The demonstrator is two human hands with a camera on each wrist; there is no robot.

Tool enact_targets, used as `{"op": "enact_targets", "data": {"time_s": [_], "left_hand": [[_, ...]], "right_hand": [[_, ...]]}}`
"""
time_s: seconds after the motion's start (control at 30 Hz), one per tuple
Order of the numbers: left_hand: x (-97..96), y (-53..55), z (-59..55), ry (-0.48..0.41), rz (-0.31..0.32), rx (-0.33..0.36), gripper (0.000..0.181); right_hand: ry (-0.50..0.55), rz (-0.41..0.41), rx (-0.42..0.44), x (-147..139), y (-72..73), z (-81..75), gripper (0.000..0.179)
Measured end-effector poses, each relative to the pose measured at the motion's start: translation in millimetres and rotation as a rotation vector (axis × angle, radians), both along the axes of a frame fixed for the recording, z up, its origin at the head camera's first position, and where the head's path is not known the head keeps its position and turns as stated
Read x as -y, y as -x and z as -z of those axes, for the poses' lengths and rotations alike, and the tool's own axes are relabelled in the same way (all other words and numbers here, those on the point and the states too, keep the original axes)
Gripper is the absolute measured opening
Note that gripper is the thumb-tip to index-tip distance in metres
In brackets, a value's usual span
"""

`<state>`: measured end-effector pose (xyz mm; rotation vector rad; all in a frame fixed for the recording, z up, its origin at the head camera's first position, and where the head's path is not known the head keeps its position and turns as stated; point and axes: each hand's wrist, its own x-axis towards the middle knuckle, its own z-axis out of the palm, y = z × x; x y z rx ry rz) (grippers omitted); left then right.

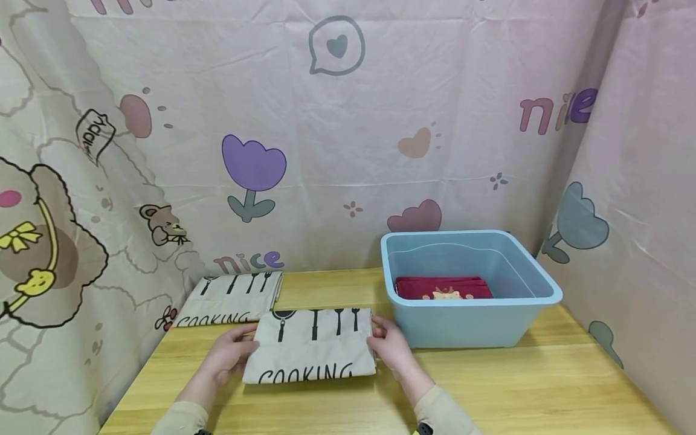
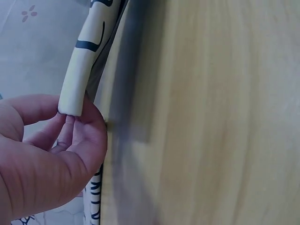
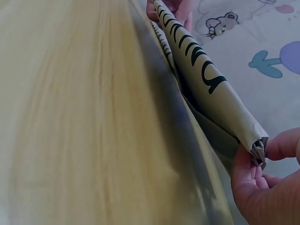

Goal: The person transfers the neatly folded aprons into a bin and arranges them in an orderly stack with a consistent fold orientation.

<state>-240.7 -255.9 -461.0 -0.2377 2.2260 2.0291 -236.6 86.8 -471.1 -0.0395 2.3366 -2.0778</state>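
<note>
A folded white cloth (image 1: 315, 353), printed with black utensils and the word COOKING, is held by its two sides just above the table. My left hand (image 1: 232, 353) pinches its left edge, thumb on top and fingers underneath. On the opposite edge, my right hand (image 1: 393, 345) grips the layered folds the same way. From the right wrist view, the bunched layers of the cloth (image 3: 211, 89) show at its end. Behind and to the left lies a second folded cloth (image 1: 228, 297) with the same print, flat on the table.
A light blue plastic bin (image 1: 462, 323) stands at the right, with a folded dark red cloth (image 1: 446, 286) inside it. The wooden table (image 1: 571, 386) meets printed curtains (image 1: 348, 121) at the back and both sides.
</note>
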Motion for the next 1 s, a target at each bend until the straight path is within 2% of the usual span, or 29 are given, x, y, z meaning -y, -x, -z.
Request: {"op": "enact_targets", "data": {"time_s": [0.2, 0.37, 0.53, 0.83, 1.0], "left_hand": [[8.5, -2.8, -11.4, -0.004, -0.023, -0.013, 0.063], [15.8, -5.5, -23.7, 0.014, -0.04, -0.033, 0.063], [23.6, -9.1, -34.5, 0.026, -0.027, -0.051, 0.063], [30.4, -12.5, -46.8, 0.044, -0.029, -0.072, 0.064], [33.7, -14.2, -52.3, 0.038, -0.033, -0.087, 0.059]], "right_hand": [[0.016, -0.026, -0.03, 5, 0.7, -9.8, 0.059], [0.0, -0.037, -0.081, 10, -1.9, -27.5, 0.057], [0.01, -0.049, -0.106, 13, -0.1, -33.4, 0.058], [0.05, -0.075, -0.141, 17, -1.6, -49.3, 0.059], [0.075, -0.094, -0.164, 19, -4.1, -58.9, 0.058]]}}
